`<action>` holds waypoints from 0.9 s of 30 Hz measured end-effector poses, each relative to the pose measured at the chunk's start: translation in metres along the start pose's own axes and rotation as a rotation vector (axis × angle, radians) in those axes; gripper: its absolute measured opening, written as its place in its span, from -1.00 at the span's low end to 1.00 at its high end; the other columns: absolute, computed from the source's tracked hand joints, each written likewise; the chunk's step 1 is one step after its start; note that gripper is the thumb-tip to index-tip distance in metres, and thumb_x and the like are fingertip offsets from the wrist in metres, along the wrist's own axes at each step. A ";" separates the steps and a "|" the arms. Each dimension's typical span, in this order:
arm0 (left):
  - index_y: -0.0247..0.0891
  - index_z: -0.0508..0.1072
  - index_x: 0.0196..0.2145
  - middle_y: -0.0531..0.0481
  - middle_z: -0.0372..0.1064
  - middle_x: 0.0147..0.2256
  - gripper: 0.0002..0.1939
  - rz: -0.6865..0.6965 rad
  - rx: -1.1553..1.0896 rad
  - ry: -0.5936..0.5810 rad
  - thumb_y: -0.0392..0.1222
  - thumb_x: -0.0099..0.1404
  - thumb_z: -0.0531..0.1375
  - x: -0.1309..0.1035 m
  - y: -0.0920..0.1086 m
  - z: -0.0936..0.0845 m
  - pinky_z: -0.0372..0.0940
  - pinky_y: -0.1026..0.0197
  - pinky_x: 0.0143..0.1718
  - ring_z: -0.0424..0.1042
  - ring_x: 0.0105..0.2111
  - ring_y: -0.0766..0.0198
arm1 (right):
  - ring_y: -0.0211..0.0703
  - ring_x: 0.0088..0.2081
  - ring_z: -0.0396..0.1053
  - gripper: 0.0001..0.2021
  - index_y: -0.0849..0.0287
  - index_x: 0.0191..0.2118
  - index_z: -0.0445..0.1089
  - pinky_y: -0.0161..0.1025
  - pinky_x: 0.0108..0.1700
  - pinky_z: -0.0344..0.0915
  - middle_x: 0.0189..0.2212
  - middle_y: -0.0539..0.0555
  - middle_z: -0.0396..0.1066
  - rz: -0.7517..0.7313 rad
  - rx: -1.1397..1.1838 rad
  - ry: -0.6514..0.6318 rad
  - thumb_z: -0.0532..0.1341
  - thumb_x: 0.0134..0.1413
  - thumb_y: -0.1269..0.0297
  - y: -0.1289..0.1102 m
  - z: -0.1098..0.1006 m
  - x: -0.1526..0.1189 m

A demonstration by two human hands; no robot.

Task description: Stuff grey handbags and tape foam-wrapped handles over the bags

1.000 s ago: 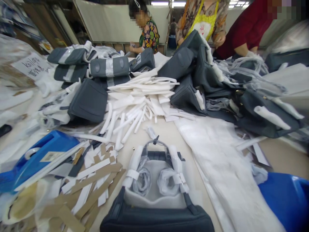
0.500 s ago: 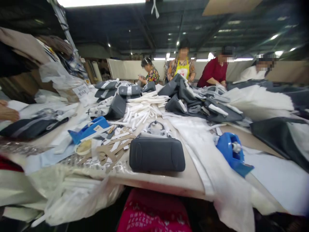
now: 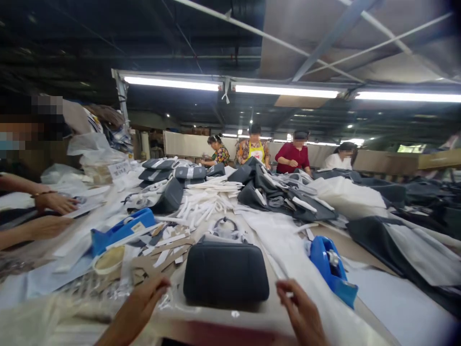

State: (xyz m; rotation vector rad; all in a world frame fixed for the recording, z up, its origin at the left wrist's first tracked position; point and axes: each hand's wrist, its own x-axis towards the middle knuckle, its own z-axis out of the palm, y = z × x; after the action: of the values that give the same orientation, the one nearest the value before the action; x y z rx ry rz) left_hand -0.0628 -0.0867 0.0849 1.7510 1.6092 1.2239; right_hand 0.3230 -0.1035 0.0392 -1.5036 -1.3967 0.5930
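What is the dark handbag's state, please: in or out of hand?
Out: visible gaps separate the dark handbag from the left hand and right hand.

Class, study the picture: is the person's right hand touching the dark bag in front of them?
Apart. The head view shows a gap between the right hand and the side of the dark bag.

Base of handle (image 3: 225, 220) out of sight behind dark bag (image 3: 226, 275)

Near the table's front edge (image 3: 201, 315), the bag (image 3: 226, 274) looks smooth, matt and leather-like; both tape dispensers (image 3: 319, 262) look plastic, glossy.
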 end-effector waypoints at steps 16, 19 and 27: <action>-0.30 0.42 -0.46 -0.01 0.34 -0.45 -0.86 -0.011 -0.009 -0.517 -0.24 -0.07 0.20 0.231 -0.085 0.130 0.25 0.20 -0.35 0.33 -0.41 0.19 | -0.21 -0.47 0.28 -0.81 0.20 -0.41 0.34 -0.31 -0.45 0.13 -0.56 -0.05 0.35 0.124 -0.271 -0.410 0.24 -0.30 0.33 0.049 0.102 0.234; -0.31 0.46 -0.47 -0.17 0.36 -0.15 -0.84 0.057 -0.004 -0.441 -0.29 -0.12 0.24 0.234 -0.086 0.136 0.22 0.08 -0.05 0.32 -0.12 0.03 | -0.16 -0.37 0.29 -0.90 0.17 -0.49 0.29 -0.28 -0.33 0.17 -0.44 0.01 0.37 0.033 -0.317 -0.406 0.20 -0.25 0.32 0.041 0.101 0.237; -0.31 0.45 -0.24 0.04 0.42 -0.36 -0.66 -0.083 -0.202 -0.534 -0.27 -0.05 0.18 0.227 -0.099 0.150 0.24 0.22 -0.25 0.37 -0.28 0.12 | -0.19 -0.33 0.25 -0.86 0.16 -0.36 0.27 -0.31 -0.31 0.16 -0.33 0.00 0.37 0.015 0.050 -0.563 0.16 -0.08 0.23 0.044 0.111 0.232</action>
State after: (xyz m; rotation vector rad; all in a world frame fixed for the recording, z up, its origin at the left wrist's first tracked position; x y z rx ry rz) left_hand -0.0088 0.1841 -0.0033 1.6778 1.1872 0.7593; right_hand 0.3019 0.1547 0.0127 -1.3618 -1.7729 1.1127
